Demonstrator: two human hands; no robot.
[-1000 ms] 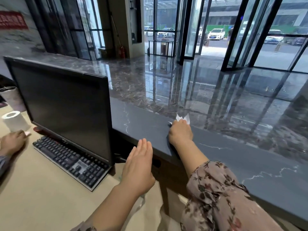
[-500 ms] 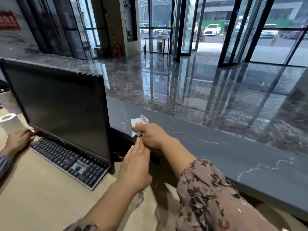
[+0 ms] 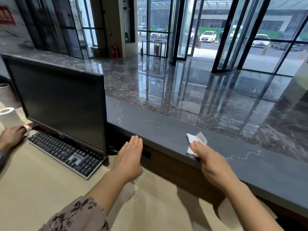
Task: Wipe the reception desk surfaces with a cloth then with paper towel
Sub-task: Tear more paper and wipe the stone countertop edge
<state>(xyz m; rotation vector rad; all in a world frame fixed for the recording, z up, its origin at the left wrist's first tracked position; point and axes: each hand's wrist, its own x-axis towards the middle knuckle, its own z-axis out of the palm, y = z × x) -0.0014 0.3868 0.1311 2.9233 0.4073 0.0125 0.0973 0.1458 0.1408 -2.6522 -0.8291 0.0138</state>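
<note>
Reception desk (image 3: 163,130) is filling the lower half of the view. Its dark grey stone ledge is running from 9 o'clock down to 4 o'clock, with the glossy marble lobby floor (image 3: 191,90) lying beyond it toward 12 o'clock. The beige lower worktop (image 3: 33,189) is sitting below the ledge, at 7 o'clock.

The black monitor (image 3: 63,104) is standing on the worktop at 9 o'clock with its screen dark and its right edge just beside the ledge. The black keyboard (image 3: 65,152) is lying in front of it, angled toward 5 o'clock.

The left hand (image 3: 129,161) is hovering near centre, at 6 o'clock of the monitor's corner. It is flat and palm down, with fingers straight and pressed together and fingertips just at the ledge's front edge. It is holding nothing.

The right hand (image 3: 211,162) is reaching in from 5 o'clock. Its fingers are lying fairly straight over the paper towel (image 3: 194,140) and pressing it onto the ledge top at the front edge. The thumb is tucked at the edge, so I cannot tell whether it is gripping.

The paper towel is white and crumpled, sticking out at 11 o'clock of the right hand's fingers.

Another person's hand (image 3: 11,135) is resting on the worktop at 9 o'clock, touching a small white scrap. A white paper roll (image 3: 8,115) is standing upright just above it.
</note>
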